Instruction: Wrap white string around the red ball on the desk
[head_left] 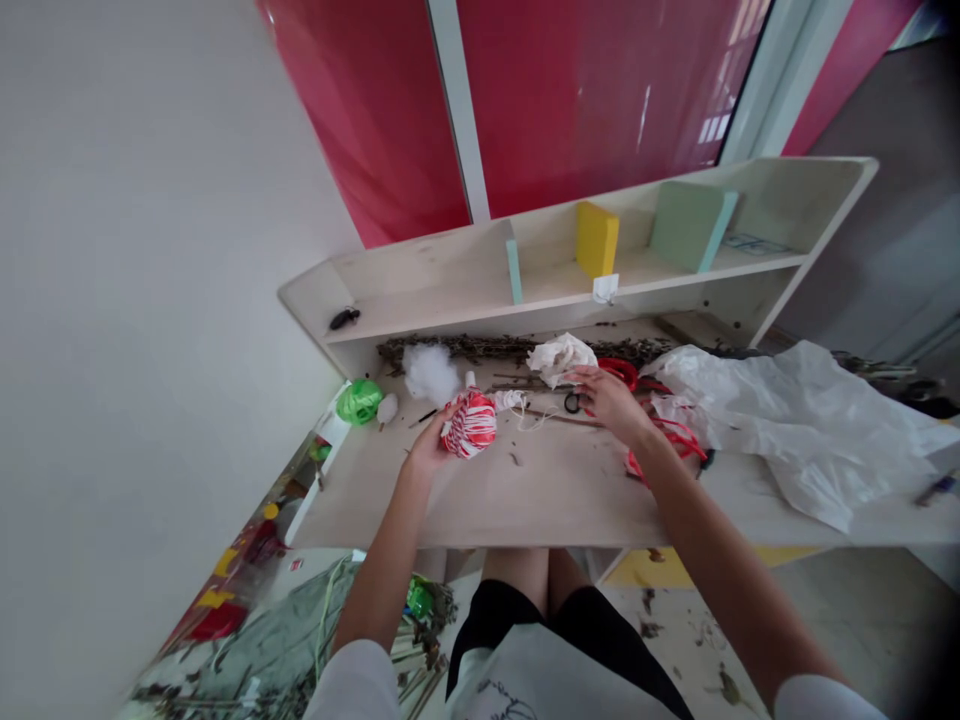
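Note:
My left hand (431,445) is closed around a ball wrapped in red and white ribbon (470,424), resting on the pale wooden desk (540,490). A white string (517,405) trails from the ball's right side. My right hand (611,400) lies further right with fingers stretched flat over black-handled scissors (574,402), next to loops of red ribbon (660,420). A crumpled white cloth (559,357) sits just behind that hand.
A tuft of white stuffing (430,373) and a green ribbon roll (358,401) lie at the desk's left. Dry twigs (480,348) line the back under a shelf (570,285) with yellow and green blocks. A large white plastic sheet (810,420) covers the right.

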